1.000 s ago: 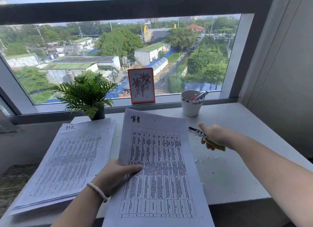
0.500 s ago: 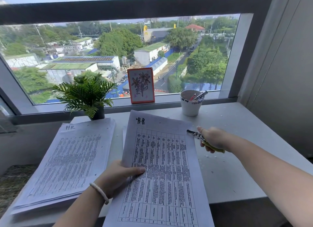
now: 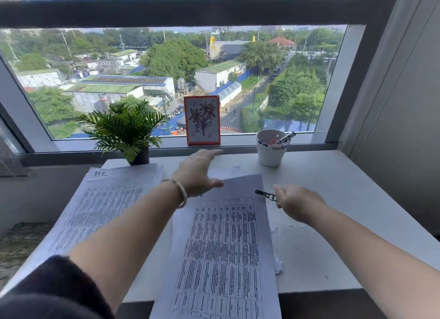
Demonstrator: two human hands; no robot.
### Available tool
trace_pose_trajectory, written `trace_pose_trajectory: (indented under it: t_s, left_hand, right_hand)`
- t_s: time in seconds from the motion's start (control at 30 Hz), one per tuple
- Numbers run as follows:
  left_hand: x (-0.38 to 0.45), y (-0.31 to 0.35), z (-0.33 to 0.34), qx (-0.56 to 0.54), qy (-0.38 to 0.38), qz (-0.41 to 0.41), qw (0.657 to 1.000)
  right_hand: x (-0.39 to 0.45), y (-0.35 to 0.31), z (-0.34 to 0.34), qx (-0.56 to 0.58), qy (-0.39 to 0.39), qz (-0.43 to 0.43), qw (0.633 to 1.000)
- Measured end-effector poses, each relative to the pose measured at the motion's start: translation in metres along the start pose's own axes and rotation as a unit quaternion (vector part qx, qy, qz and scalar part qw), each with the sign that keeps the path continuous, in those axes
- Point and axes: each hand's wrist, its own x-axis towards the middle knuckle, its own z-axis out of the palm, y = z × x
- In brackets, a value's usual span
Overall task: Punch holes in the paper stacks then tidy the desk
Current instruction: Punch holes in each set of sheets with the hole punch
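The right hand [image 3: 294,203] curls its grip round a small metal hole punch [image 3: 266,195], poised at the printed white paper stack [image 3: 223,242] on the pale counter [image 3: 333,187]; the left hand [image 3: 198,173], fingers straight, reaches over the stack's top edge, probably to steady it.

Handwritten "HR" on top corner of left paper stack [image 3: 102,199]. Yellow M-shaped arches sign [image 3: 212,43] outside the window. Table print on the middle sheet [image 3: 221,247] and lettering on the cup [image 3: 270,149] too small to read.
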Motion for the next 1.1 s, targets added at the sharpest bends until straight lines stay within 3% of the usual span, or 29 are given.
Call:
trace_pose_trajectory:
  t_s: [0.07,0.13,0.23,0.47,0.8,1.1]
  left_hand:
    - [0.026,0.026,0.008,0.039,-0.100,0.049,0.993]
    - [0.043,0.042,0.019,0.023,-0.185,0.045,0.981]
    - [0.056,0.050,0.033,0.031,-0.225,0.055,0.972]
    - [0.053,0.056,0.051,0.014,-0.170,0.091,0.981]
    - [0.039,0.057,0.059,-0.004,-0.204,0.054,0.977]
    - [0.034,0.061,0.057,0.011,-0.187,0.046,0.981]
  right_hand:
    - [-0.003,-0.003,-0.001,-0.012,0.003,-0.017,1.000]
    - [-0.005,-0.002,-0.001,-0.013,0.003,-0.025,1.000]
    - [-0.008,0.005,-0.001,-0.023,-0.008,-0.030,0.999]
    - [-0.007,0.021,0.004,-0.024,-0.005,-0.028,0.999]
    - [-0.016,0.022,0.016,-0.074,0.003,-0.009,0.997]
    - [-0.012,0.018,0.007,-0.017,-0.067,0.006,0.998]
